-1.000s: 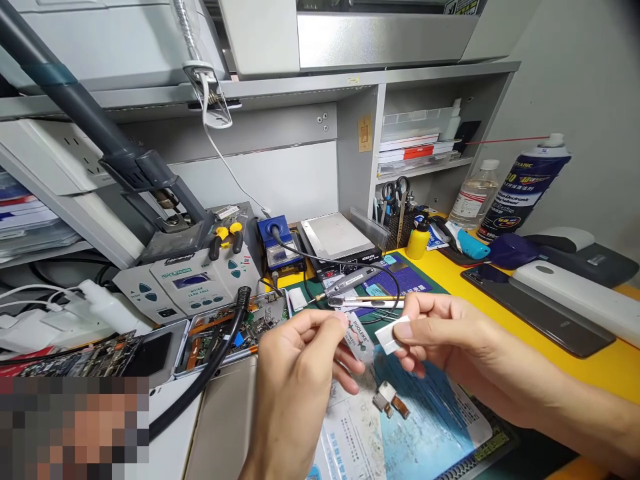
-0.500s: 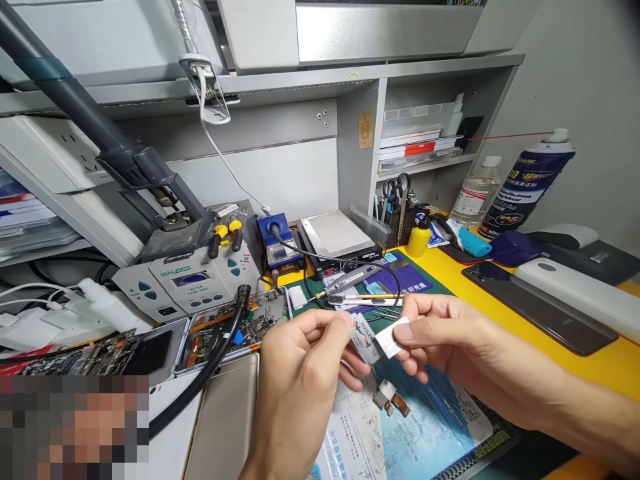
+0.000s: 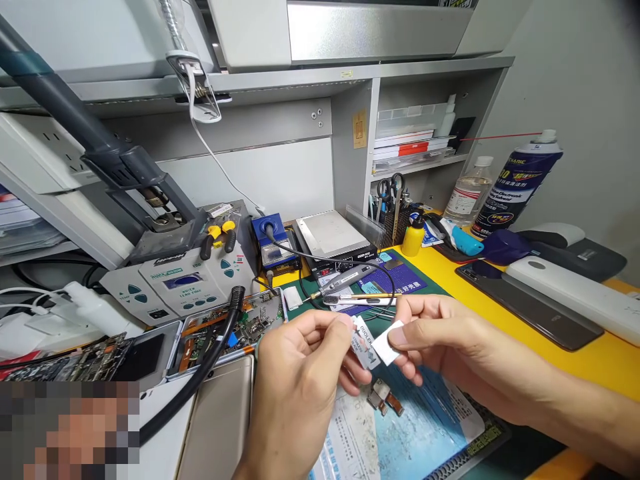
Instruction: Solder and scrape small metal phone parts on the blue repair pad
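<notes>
Both bits have drifted closer together since a second ago: the printed blade (image 3: 365, 345), pinched in the person's left hand (image 3: 300, 387), is now right up by the white piece (image 3: 384, 347) that the right hand (image 3: 440, 333) grips between thumb and fingers. Can't tell if they touch. Fingertip holds probably keep the flat faces uncovered. Ribbon-tailed part (image 3: 382, 389) lies below, on the worn blue sheet (image 3: 425, 420).

An electronics repair workshop — rework station (image 3: 173, 287), bare circuit boards (image 3: 257, 325), spray can (image 3: 520, 187).
</notes>
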{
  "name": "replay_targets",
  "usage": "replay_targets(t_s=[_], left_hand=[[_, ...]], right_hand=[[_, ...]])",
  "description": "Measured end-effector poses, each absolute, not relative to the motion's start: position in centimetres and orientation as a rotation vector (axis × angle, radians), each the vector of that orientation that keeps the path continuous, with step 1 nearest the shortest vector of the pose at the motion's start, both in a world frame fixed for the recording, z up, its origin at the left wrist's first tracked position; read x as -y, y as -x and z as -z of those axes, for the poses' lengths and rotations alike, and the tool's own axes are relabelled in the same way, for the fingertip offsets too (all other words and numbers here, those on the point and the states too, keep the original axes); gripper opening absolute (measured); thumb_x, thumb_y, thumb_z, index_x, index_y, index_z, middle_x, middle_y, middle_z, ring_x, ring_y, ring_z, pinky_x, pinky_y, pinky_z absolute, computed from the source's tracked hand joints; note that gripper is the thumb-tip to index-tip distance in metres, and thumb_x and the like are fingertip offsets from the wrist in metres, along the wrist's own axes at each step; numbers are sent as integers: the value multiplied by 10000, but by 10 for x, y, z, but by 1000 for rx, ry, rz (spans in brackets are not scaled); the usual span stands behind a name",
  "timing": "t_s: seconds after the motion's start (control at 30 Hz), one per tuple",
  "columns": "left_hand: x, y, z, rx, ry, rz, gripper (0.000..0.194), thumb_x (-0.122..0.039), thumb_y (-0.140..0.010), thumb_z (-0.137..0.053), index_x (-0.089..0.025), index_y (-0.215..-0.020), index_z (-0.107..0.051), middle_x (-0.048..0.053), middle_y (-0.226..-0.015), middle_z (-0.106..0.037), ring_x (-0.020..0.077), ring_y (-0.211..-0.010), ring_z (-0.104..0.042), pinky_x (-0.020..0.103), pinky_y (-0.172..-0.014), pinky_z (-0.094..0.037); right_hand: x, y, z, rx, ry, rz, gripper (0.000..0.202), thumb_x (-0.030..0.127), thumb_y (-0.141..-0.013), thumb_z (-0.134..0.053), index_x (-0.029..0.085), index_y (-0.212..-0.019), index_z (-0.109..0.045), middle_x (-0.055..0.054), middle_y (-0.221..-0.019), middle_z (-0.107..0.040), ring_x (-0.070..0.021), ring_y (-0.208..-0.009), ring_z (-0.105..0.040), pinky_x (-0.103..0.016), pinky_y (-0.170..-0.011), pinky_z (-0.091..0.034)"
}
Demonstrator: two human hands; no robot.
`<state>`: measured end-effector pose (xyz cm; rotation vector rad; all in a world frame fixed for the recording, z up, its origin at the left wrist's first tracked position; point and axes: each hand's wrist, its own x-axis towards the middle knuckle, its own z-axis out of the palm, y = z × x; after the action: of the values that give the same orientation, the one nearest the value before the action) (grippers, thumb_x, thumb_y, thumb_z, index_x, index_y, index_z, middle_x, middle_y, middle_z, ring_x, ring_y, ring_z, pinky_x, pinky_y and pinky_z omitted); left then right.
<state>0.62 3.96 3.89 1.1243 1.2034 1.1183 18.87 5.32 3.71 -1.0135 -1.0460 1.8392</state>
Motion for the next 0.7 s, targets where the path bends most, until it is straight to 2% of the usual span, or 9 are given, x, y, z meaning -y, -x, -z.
replay_targets(t_s=[0.6,0.7], left_hand=[[-39,-5,-39,-1136,-1167,-1119,280,-394,-847,-674,-127,-776,-718,41,-560,-673,130,-505,-617,201,-498,-496],[-40,-5,-38,-1159,-1194,-1133,288,-399,-853,-670,-137,-739,-705,35,-561,-669,131,-518,-624,196,-501,-505]], right_hand=[[-53,-189,-43,919,930,-1865,185,164,-757,-766,160,-673,-600,-7,-615,-666,-105,-534,-590,-215,-555,-458],[-52,-189,-43,927,935,-1852,194,163,-742,-761,167,-660,-585,0,-595,-648,-109,-523,-585,-218,-542,-452]])
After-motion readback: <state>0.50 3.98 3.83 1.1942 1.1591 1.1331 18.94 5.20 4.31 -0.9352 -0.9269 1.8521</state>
